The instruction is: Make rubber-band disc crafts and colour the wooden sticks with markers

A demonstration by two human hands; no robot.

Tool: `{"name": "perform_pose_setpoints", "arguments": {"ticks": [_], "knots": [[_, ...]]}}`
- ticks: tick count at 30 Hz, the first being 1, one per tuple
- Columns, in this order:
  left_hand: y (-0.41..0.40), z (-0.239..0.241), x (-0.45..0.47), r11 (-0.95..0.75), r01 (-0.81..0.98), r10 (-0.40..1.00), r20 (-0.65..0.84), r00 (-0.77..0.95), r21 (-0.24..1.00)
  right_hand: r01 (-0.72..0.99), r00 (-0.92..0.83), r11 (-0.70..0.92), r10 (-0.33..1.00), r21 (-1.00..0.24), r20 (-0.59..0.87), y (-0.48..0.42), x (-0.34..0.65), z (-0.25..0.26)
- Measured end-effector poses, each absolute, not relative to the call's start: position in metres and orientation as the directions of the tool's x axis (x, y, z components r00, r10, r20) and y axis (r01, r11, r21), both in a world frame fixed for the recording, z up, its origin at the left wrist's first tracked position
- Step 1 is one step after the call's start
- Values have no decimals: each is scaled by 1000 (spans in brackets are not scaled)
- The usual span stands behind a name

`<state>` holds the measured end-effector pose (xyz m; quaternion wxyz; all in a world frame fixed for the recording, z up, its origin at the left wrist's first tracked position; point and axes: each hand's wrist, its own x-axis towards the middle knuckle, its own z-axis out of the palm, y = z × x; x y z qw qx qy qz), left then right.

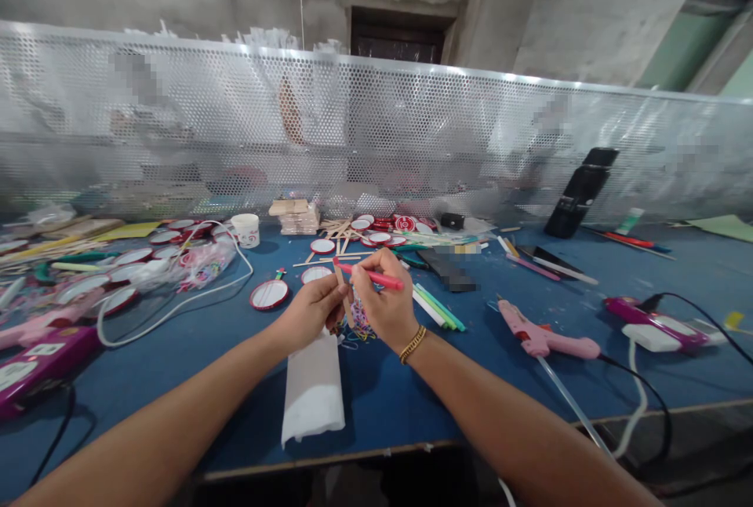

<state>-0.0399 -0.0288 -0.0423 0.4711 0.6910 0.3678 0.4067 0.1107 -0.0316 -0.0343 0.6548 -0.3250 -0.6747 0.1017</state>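
Note:
My left hand (307,309) pinches a wooden craft stick (340,275), held up at a slant over the table. Closed around a pinkish-red marker (381,279), my right hand (385,304) has the marker's tip at the upper end of the stick, where a red mark shows. A heap of colourful rubber bands (363,323) lies just behind and below the hands, partly covered by them. Folded white paper (314,397) extends from under my left hand toward the table edge. A red-rimmed white lid (269,293) sits to the left.
A pink glue gun (541,337) with a cord lies at right, near a purple device (662,322). Behind are a paper cup (245,230), stacked craft sticks (296,217) and several lids. A black bottle (582,193) stands before a perforated metal screen (412,134).

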Motion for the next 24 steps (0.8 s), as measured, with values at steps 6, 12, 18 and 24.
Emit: {"name": "perform_pose_setpoints", "arguments": {"ticks": [6,12,18,24], "knots": [[-30,-41,-40,-280,117,898,217,384,953,330,129,740,580,-587,804,-30,111,-32],[-30,-41,-40,-272,109,895,209,395,956,307,77,764,574,-568,815,-32,111,-33],[-30,-41,-40,-258,109,900,198,388,960,318,115,751,575,-578,810,-29,112,-33],[-29,-43,-41,-259,110,893,194,407,960,298,82,774,562,-558,823,-30,111,-33]]}}
